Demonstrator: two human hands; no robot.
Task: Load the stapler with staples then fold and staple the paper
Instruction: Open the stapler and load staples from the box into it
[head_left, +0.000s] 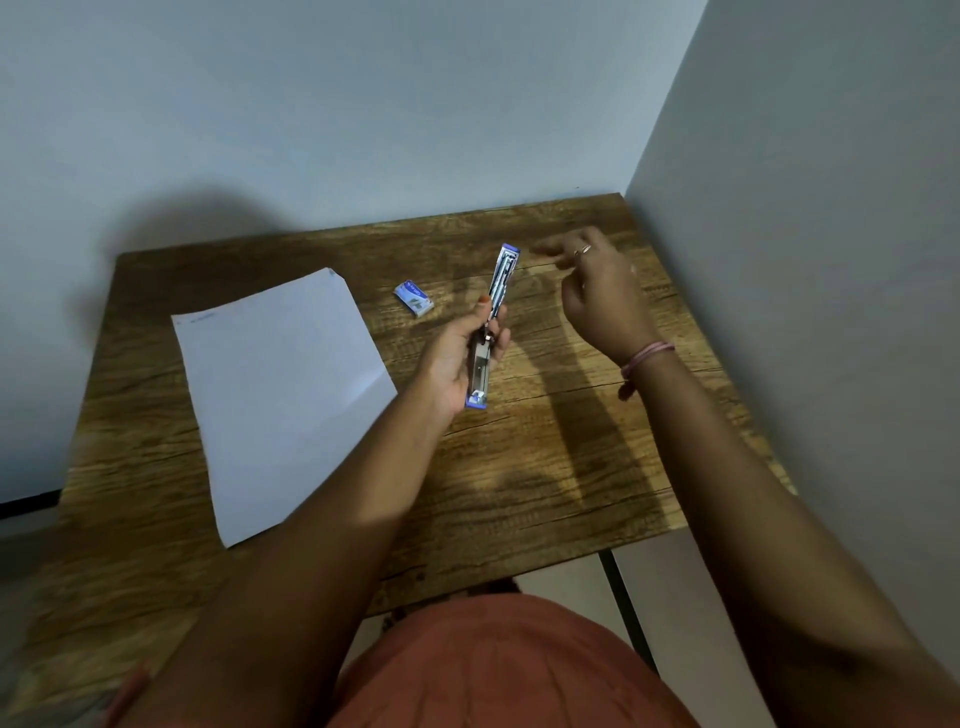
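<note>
My left hand (457, 358) grips a small blue and metal stapler (491, 322) above the wooden table (519, 467). The stapler is swung fully open, its top arm pointing away from me and its base toward me. To the right of the stapler's far end my right hand (597, 291) hovers, blurred, with its fingers loosely curled; I cannot tell whether it pinches staples. A small blue and white staple box (414, 298) lies on the table left of the stapler. On the table's left part a white sheet of paper (280, 400) lies flat and unfolded.
Grey walls close the table in at the back and on the right, meeting at the far right corner. The table's near edge runs just past my lap, which is covered in orange cloth. A dark table leg (623, 597) shows below the near right edge.
</note>
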